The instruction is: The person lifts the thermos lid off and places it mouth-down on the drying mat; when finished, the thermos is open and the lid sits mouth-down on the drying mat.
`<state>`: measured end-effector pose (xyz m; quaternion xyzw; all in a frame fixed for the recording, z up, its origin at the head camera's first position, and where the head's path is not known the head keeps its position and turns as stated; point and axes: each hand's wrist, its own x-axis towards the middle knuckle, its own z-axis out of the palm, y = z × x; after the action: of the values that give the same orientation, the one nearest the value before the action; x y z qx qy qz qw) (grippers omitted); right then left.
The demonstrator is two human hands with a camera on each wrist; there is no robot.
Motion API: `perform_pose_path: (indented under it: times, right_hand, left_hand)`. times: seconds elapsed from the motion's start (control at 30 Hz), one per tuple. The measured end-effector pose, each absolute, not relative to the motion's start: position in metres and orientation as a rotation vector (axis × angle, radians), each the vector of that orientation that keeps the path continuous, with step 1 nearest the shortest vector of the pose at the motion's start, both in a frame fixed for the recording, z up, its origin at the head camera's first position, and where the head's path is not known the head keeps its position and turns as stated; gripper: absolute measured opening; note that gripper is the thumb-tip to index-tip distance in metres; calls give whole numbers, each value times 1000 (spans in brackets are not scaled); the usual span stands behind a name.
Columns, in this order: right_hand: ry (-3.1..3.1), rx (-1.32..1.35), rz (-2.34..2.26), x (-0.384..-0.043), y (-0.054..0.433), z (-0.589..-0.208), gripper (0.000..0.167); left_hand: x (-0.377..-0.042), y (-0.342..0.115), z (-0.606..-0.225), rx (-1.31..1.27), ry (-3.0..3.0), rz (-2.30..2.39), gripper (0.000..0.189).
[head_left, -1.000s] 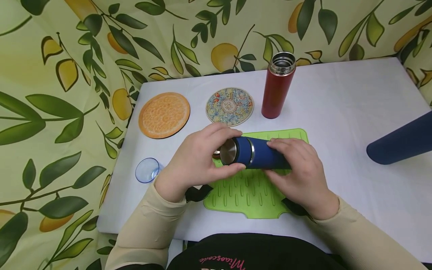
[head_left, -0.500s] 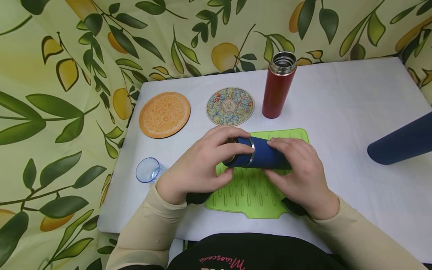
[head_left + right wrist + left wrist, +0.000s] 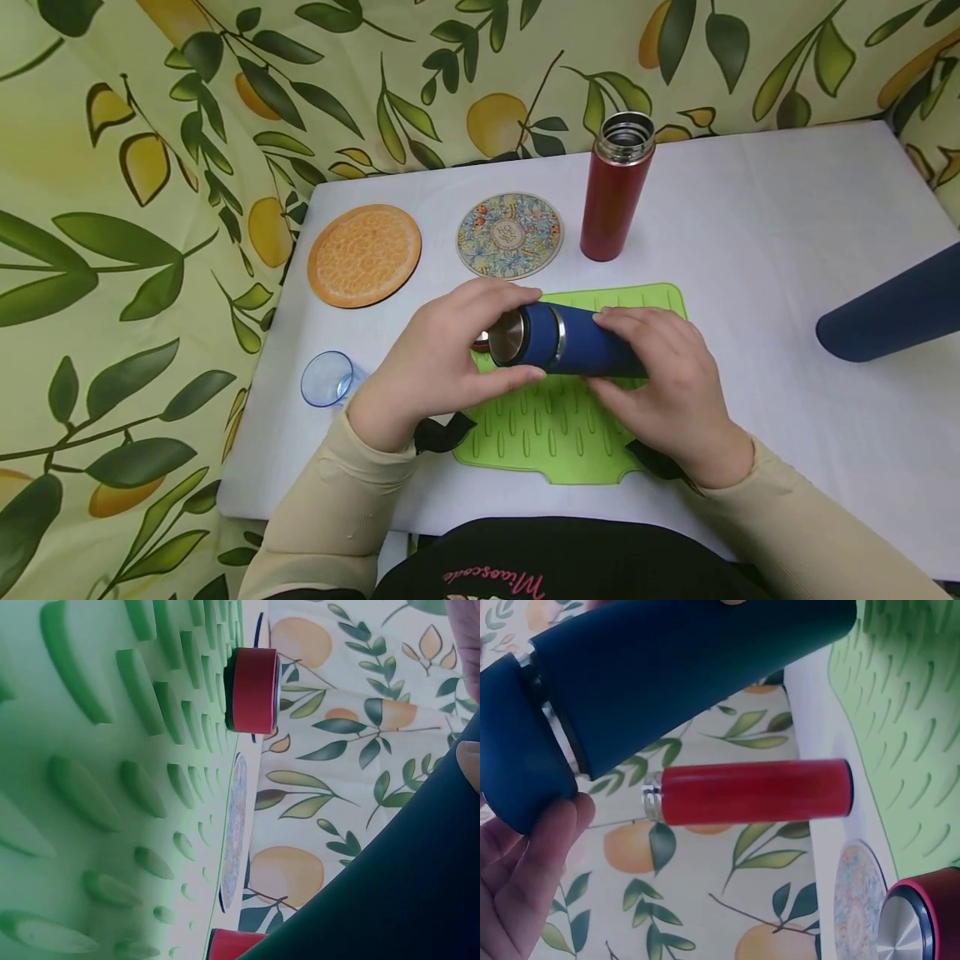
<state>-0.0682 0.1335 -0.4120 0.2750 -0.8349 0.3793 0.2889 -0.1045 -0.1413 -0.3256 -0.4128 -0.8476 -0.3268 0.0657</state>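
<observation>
Bright, diffuse light fills the head view, leaving faint, soft shadows on the white cloth-covered desk (image 3: 750, 242) and glints on the shiny steel rim (image 3: 626, 152) of the upright red cylindrical bottle (image 3: 615, 204). Both wrist views look hazier; in the right one, the flat green ridged mat (image 3: 112, 795) seems washed out, while the dark blue cylindrical flask (image 3: 405, 877) sinks nearly to black.

Pink script reading "Miaoscode" (image 3: 493, 577) appears upside down across a black shirt (image 3: 600, 554) at the bottom of the head view, pale marks at the frame's edge partly cut off. Marks centering a floral coaster (image 3: 510, 236) are too small to read.
</observation>
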Motion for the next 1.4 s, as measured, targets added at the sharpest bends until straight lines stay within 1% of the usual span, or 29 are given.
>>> perform_pose_path:
  times: [0.1,0.17,0.23,0.3,0.37,0.43,0.5,0.63,0.8,1.03,1.23,1.4]
  right_hand:
    - [-2234,725,1018,-68,134,-411,65]
    - [-2246,714,1021,-68,135,-410,67]
    - [-2269,702,1016,-68,137,-409,69]
    - [-2294,695,1006,-67,138,-408,69]
    - [-2310,695,997,-67,139,-408,68]
    - [-2311,695,997,-67,139,-408,67]
    - [-2289,688,1010,-67,138,-408,66]
    - [-2235,669,1027,-67,137,-410,65]
    - [-2221,688,979,-67,137,-411,58]
    - [-2166,712,940,-70,137,-411,48]
    - [-2144,694,953,-70,138,-410,49]
    - [-2121,596,973,-71,147,-409,50]
  left_hand:
    - [-104,-143,-325,-1247,-2563,-1018,94]
    - [-104,-144,-324,-1305,-2523,-1049,97]
    - [-104,-146,-322,-1373,-2470,-1062,91]
    - [-105,-147,-321,-1427,-2417,-1067,77]
    - [-106,-147,-321,-1449,-2396,-1065,67]
    - [-107,-147,-321,-1447,-2395,-1060,61]
    - [-107,-147,-322,-1427,-2406,-1050,61]
    - [-107,-146,-324,-1359,-2437,-1027,69]
    - [-105,-144,-327,-1243,-2482,-1058,74]
    - [-100,-139,-330,-1086,-2565,-1088,69]
    - [-98,-139,-331,-1002,-2555,-1175,65]
    - [-98,-144,-329,-986,-2479,-1233,66]
